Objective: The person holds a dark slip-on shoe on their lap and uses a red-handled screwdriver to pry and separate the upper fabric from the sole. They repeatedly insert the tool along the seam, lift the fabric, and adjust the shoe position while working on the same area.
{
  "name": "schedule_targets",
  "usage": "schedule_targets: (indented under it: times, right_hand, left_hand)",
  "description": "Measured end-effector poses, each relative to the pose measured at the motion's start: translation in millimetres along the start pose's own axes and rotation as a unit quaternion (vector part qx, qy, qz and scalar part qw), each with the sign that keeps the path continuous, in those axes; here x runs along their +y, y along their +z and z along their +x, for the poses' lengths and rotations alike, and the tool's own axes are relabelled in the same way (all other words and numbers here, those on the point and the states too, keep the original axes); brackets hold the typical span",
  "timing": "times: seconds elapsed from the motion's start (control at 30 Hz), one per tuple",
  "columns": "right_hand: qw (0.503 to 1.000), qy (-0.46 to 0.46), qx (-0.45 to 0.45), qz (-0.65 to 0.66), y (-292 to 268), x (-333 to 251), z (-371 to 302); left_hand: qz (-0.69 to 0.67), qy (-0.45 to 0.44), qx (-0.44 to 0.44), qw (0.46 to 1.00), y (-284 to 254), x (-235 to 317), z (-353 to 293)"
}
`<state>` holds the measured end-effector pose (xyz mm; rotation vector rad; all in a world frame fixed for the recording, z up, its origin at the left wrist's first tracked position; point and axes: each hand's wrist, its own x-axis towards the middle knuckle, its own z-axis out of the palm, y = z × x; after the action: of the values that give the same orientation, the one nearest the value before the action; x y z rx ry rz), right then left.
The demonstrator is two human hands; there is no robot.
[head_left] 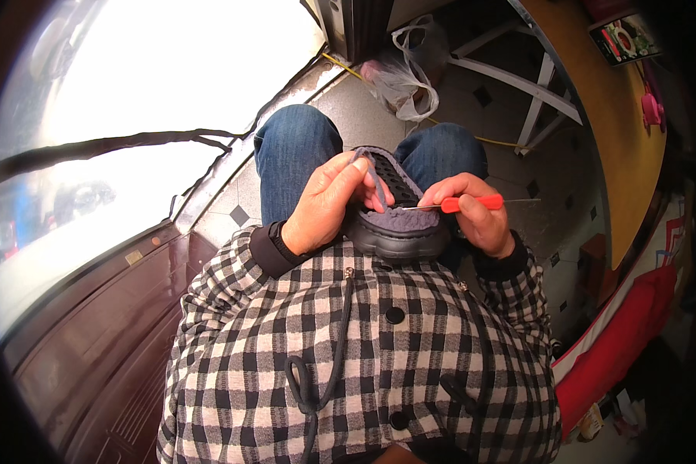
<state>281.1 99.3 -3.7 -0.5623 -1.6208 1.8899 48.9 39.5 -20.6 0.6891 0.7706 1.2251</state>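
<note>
A dark sole [398, 243] rests between my knees, with grey-purple yarn work [404, 220] around its edge and across its near end. My left hand [325, 201] is closed at the left of the sole, pinching a grey yarn strand [377, 176] between thumb and fingers. In my right hand [478, 220] is a crochet hook [472, 203] with a red handle, its thin metal shaft pointing left to the yarn work. The tip's exact shape is too small to make out. A thin metal end also sticks out of the handle on the right.
A clear plastic bag [410, 81] lies on the tiled floor beyond my knees. White table legs [518, 81] and a yellow-brown tabletop [595, 100] with a phone [625, 39] stand at the right. Red cloth [619, 356] hangs at lower right. A brown panel [93, 340] is at left.
</note>
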Motion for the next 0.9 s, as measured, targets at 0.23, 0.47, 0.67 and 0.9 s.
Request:
schedule_targets:
  times: [0.23,0.47,0.67,0.9]
  right_hand:
    - [0.998,0.033,-0.037,-0.023,-4,-13,12]
    - [0.995,0.070,-0.074,-0.010,-12,-29,16]
    - [0.991,0.090,-0.095,-0.035,-16,-33,23]
    - [0.983,0.084,-0.132,-0.092,-13,-44,30]
  left_hand:
    - [0.051,-0.010,-0.046,0.998,-5,10,3]
    - [0.066,-0.011,-0.053,0.996,8,11,2]
    - [0.068,-0.010,-0.056,0.996,12,14,4]
    - [0.070,-0.011,-0.067,0.995,10,17,4]
